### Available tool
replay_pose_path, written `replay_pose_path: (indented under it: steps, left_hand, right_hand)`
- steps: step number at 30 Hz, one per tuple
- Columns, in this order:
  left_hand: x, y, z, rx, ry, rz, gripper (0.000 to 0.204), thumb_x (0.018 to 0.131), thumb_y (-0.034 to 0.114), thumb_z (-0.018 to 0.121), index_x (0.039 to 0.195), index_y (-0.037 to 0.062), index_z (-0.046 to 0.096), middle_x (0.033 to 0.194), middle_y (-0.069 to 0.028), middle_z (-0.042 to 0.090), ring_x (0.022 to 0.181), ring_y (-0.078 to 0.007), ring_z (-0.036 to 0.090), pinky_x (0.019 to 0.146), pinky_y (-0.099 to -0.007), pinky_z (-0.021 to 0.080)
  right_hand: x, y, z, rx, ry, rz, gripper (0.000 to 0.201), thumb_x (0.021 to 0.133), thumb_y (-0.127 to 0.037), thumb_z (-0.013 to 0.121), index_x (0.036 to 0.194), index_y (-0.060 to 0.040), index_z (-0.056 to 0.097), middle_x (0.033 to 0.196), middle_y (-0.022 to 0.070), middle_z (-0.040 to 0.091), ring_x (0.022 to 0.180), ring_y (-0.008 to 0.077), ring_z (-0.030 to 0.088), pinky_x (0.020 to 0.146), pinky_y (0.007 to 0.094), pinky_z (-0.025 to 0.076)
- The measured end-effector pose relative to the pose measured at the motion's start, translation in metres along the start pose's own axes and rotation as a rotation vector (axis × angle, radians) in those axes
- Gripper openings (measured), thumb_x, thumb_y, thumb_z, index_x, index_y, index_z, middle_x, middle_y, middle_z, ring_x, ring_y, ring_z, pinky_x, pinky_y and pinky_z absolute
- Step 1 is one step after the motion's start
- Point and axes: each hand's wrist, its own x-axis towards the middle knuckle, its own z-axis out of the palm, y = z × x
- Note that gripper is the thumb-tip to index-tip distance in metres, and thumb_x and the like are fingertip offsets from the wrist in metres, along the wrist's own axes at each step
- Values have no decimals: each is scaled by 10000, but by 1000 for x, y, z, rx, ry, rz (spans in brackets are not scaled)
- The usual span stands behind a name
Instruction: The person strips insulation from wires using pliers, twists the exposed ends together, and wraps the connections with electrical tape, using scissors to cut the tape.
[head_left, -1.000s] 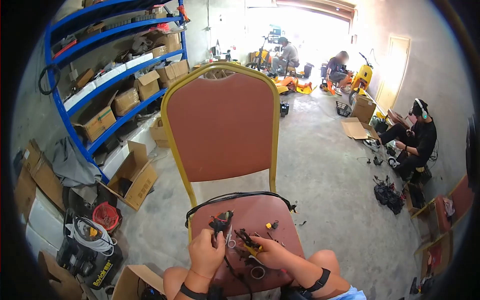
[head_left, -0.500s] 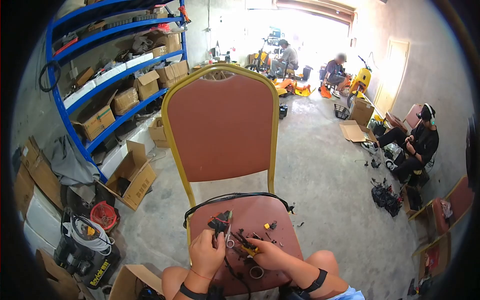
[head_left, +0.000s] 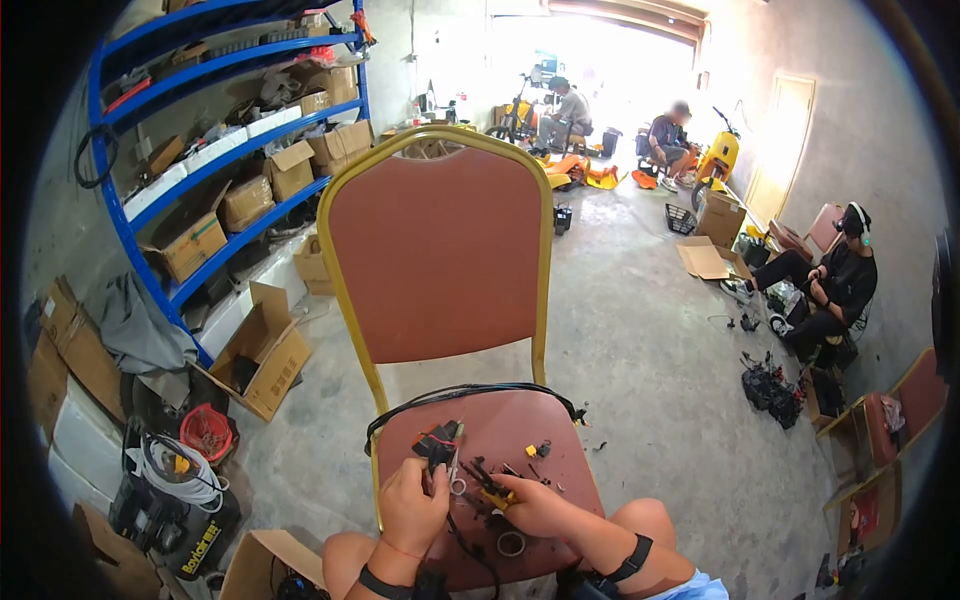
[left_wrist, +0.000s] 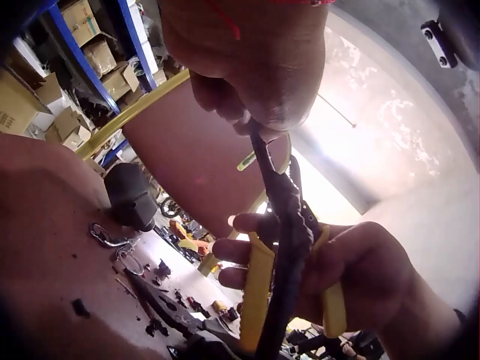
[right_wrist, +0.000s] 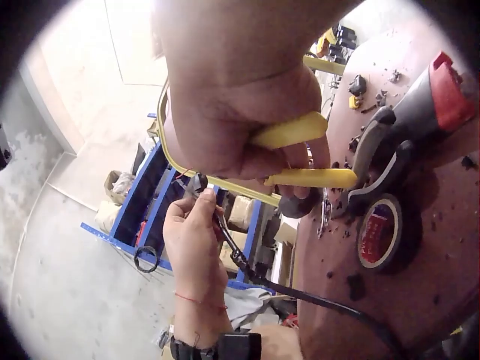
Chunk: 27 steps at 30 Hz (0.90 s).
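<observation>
My left hand [head_left: 413, 508] pinches a black taped cable [left_wrist: 289, 251], which runs down over the seat of the red-brown chair [head_left: 545, 415]. In my right hand [head_left: 540, 508] are yellow-handled pliers [right_wrist: 311, 178]; the right wrist view shows the two handles apart, and the hand covers part of the tool. From the left wrist, the cable crosses in front of these handles. A black block-shaped part [left_wrist: 131, 196] lies beyond the left fingers, beside scissors [head_left: 458, 486] with metal finger rings. A roll of black tape [right_wrist: 379, 232] is on the seat near the right hand.
Pliers with grey and red handles [right_wrist: 442, 97], a small yellow connector [head_left: 532, 451] and black scraps share the seat. A black cable bundle [head_left: 470, 388] lies along its rear edge. Blue shelving [head_left: 225, 150] and cartons stand left; a seated person [head_left: 840, 275] is at right.
Both hands keep their grips and have hardly moved. The view has shifted slightly. The seated person at right has shifted posture and raised their head.
</observation>
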Motion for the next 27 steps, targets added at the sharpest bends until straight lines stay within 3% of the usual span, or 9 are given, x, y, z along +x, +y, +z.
replay_pose_path:
  steps: [3,11,18,22,25,27]
  left_hand:
    - [0,4,0,3,3,-21,170,828,122,728,848,29,587,663,-133,599,597,-323,612,561,-412,475]
    - [-2,0,2,-18,-14,-90,183,832,151,734,855,35,595,675,-135,606,607,-328,620,567,-410,481]
    - [-3,0,3,-4,-20,-43,212,847,149,738,840,19,571,683,-154,615,597,-312,626,559,-379,482]
    - [-5,2,1,-36,-36,-66,161,834,130,726,860,26,606,692,-140,613,602,-327,611,567,-403,475]
    - [-3,4,1,-60,-33,-63,155,836,131,727,878,27,620,703,-137,618,612,-321,614,570,-402,475]
    - [-2,6,1,-78,-37,-76,154,837,134,727,890,29,627,716,-137,621,626,-321,619,576,-402,479]
  right_hand:
    - [-4,-11,-5,13,-24,64,589,824,24,519,1411,-15,488,1155,265,656,1060,358,650,880,396,502]
    - [-3,-6,-6,24,9,-38,588,815,29,507,1402,6,487,1165,290,645,1099,388,638,916,422,496]
    - [3,3,-2,59,-19,-22,590,810,42,486,1400,16,487,1179,292,636,1110,396,627,930,415,489]
    - [5,11,-1,107,-30,-66,545,850,26,503,1395,28,489,1143,261,655,1047,335,650,884,385,501]
    - [-1,0,-4,164,-112,19,498,898,-2,522,1394,28,493,1125,233,665,1010,278,648,858,359,504]
    - [3,20,0,150,-101,-17,478,921,-17,524,1396,25,495,1126,223,668,1000,260,643,851,351,504]
